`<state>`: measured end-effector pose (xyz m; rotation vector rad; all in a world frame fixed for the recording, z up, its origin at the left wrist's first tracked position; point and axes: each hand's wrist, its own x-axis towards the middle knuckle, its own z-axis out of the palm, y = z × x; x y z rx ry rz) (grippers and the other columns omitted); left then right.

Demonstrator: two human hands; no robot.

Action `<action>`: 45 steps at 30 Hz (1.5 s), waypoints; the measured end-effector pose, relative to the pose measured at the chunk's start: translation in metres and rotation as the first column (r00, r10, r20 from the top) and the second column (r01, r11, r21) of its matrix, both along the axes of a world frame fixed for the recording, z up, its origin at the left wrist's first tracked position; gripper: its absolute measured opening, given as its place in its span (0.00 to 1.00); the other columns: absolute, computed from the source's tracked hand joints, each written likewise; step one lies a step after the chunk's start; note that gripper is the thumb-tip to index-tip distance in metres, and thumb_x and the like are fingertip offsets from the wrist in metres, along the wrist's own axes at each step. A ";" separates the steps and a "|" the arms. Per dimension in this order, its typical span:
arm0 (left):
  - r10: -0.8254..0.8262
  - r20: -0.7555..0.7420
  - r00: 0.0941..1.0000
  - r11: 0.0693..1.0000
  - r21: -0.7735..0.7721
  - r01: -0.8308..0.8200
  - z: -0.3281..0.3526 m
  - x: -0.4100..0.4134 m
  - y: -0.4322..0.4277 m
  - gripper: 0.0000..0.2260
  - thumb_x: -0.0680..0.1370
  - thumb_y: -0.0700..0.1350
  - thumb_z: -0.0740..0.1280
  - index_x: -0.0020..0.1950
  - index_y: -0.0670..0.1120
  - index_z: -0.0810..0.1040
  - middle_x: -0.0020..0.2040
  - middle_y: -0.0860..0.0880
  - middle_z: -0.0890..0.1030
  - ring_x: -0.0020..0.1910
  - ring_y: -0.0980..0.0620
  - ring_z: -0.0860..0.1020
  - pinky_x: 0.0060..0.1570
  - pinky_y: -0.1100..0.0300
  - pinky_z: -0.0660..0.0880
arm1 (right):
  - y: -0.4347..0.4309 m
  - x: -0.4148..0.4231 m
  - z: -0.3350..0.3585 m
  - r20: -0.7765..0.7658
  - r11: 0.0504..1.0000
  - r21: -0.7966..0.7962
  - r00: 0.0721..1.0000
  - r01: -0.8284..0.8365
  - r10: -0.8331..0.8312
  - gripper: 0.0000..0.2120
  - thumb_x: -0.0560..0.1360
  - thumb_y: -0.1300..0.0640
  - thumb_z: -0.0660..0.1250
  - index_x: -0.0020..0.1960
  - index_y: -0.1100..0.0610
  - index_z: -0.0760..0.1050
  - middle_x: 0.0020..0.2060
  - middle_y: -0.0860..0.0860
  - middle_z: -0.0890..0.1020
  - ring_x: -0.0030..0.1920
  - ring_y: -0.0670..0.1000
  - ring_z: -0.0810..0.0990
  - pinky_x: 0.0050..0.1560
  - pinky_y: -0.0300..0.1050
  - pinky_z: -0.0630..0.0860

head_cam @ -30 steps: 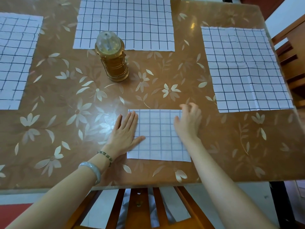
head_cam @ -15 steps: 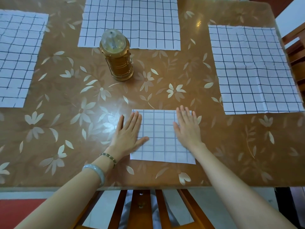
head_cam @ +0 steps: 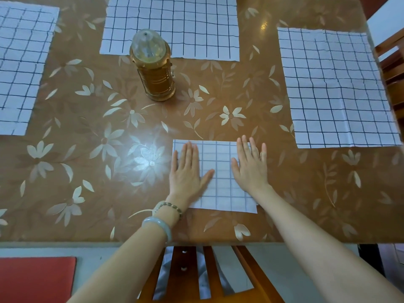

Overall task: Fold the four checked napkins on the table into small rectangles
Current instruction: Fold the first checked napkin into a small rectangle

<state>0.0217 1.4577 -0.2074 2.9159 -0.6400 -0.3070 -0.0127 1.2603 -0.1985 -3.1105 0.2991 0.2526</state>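
A folded checked napkin (head_cam: 220, 178) lies as a small rectangle near the table's front edge. My left hand (head_cam: 188, 171) lies flat on its left part, fingers apart and pointing away from me. My right hand (head_cam: 250, 167) lies flat on its right part, fingers spread over the far right corner. Three more checked napkins lie unfolded: one at the far left (head_cam: 20, 66), one at the back middle (head_cam: 175, 25), one at the right (head_cam: 334, 88).
An amber lantern-like bottle (head_cam: 154, 68) stands in front of the back napkin. The brown table (head_cam: 87, 171) has a glossy flower pattern. A wooden chair (head_cam: 196, 274) sits under the front edge, another at the far right (head_cam: 393, 62).
My right hand went from curled at the folded napkin's far right corner to flat on it. My left hand slid further onto the napkin. The view shifted slightly.
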 end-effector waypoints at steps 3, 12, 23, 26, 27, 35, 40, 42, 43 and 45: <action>0.059 0.004 0.998 0.998 0.008 -0.059 0.000 -0.002 0.024 0.37 0.78 0.66 0.45 0.78 0.41 0.47 0.79 0.44 0.50 0.78 0.50 0.45 0.75 0.45 0.40 | 0.000 0.000 0.000 -0.003 1.000 -0.009 1.000 -0.001 0.001 0.30 0.79 0.45 0.43 0.77 0.59 0.53 0.76 0.55 0.58 0.76 0.56 0.54 0.73 0.60 0.41; 0.033 0.064 0.997 0.999 0.006 -0.033 0.018 0.007 0.023 0.38 0.78 0.67 0.42 0.77 0.40 0.48 0.78 0.42 0.51 0.77 0.47 0.46 0.74 0.45 0.41 | 0.001 0.001 0.001 -0.017 1.000 -0.017 1.000 0.004 -0.004 0.31 0.79 0.44 0.39 0.77 0.58 0.51 0.76 0.55 0.56 0.76 0.56 0.53 0.73 0.60 0.41; 0.006 0.018 1.000 0.999 0.048 -0.007 0.003 0.027 0.025 0.33 0.79 0.65 0.41 0.79 0.48 0.41 0.79 0.50 0.45 0.78 0.51 0.42 0.74 0.48 0.36 | 0.000 0.000 0.001 -0.013 1.000 -0.008 1.000 -0.006 0.006 0.31 0.79 0.44 0.40 0.77 0.58 0.50 0.76 0.54 0.56 0.76 0.56 0.52 0.73 0.60 0.42; 0.052 0.015 0.999 0.997 0.061 -0.053 0.005 0.032 0.049 0.33 0.79 0.65 0.43 0.79 0.48 0.43 0.79 0.49 0.46 0.78 0.50 0.43 0.73 0.49 0.32 | 0.001 0.001 0.001 -0.030 0.999 -0.033 1.000 -0.001 0.000 0.32 0.78 0.43 0.39 0.77 0.58 0.49 0.77 0.55 0.53 0.77 0.56 0.49 0.73 0.60 0.40; 0.067 0.021 0.998 0.996 0.065 -0.068 0.007 0.032 0.057 0.34 0.79 0.65 0.43 0.79 0.46 0.45 0.79 0.47 0.48 0.78 0.49 0.44 0.72 0.49 0.31 | 0.001 0.001 0.001 -0.036 0.999 -0.041 0.999 0.002 -0.003 0.32 0.78 0.43 0.39 0.77 0.59 0.48 0.77 0.55 0.52 0.77 0.56 0.47 0.73 0.60 0.40; 0.342 -0.002 0.940 0.933 -0.123 -0.339 0.039 -0.007 0.061 0.34 0.77 0.63 0.58 0.73 0.38 0.64 0.72 0.37 0.66 0.68 0.36 0.67 0.64 0.42 0.65 | 0.018 0.007 0.034 0.112 0.997 0.080 0.994 0.008 -0.017 0.27 0.80 0.51 0.56 0.76 0.60 0.56 0.75 0.62 0.55 0.76 0.61 0.51 0.73 0.60 0.45; 0.466 -0.108 0.878 0.856 -0.195 -0.478 0.049 -0.016 0.036 0.29 0.71 0.58 0.71 0.62 0.40 0.71 0.58 0.40 0.75 0.55 0.38 0.73 0.52 0.48 0.69 | 0.054 -0.004 0.036 0.235 0.859 0.503 0.972 -0.099 -0.025 0.07 0.75 0.61 0.66 0.50 0.61 0.81 0.46 0.55 0.75 0.48 0.57 0.74 0.46 0.56 0.76; 0.503 -0.137 0.853 0.832 -0.191 -0.521 0.049 -0.017 0.031 0.26 0.69 0.56 0.73 0.57 0.41 0.71 0.54 0.41 0.75 0.53 0.39 0.72 0.51 0.50 0.68 | 0.060 -0.009 0.029 0.182 0.837 0.544 0.983 -0.069 -0.037 0.05 0.75 0.62 0.68 0.47 0.61 0.82 0.40 0.52 0.71 0.45 0.55 0.73 0.41 0.54 0.76; 0.518 -0.146 0.843 0.823 -0.184 -0.537 0.048 -0.018 0.030 0.25 0.68 0.55 0.73 0.55 0.40 0.71 0.53 0.41 0.75 0.52 0.39 0.72 0.51 0.51 0.67 | 0.061 -0.011 0.025 0.163 0.829 0.558 0.985 -0.049 -0.052 0.05 0.74 0.62 0.68 0.47 0.60 0.82 0.40 0.51 0.70 0.45 0.55 0.73 0.41 0.53 0.75; 0.533 -0.156 0.832 0.813 -0.177 -0.554 0.047 -0.018 0.030 0.25 0.67 0.54 0.73 0.53 0.39 0.71 0.52 0.40 0.75 0.51 0.39 0.71 0.51 0.52 0.66 | 0.061 -0.013 0.022 0.123 0.813 0.582 0.989 -0.003 -0.084 0.06 0.75 0.62 0.67 0.50 0.59 0.82 0.41 0.51 0.70 0.47 0.55 0.73 0.43 0.51 0.75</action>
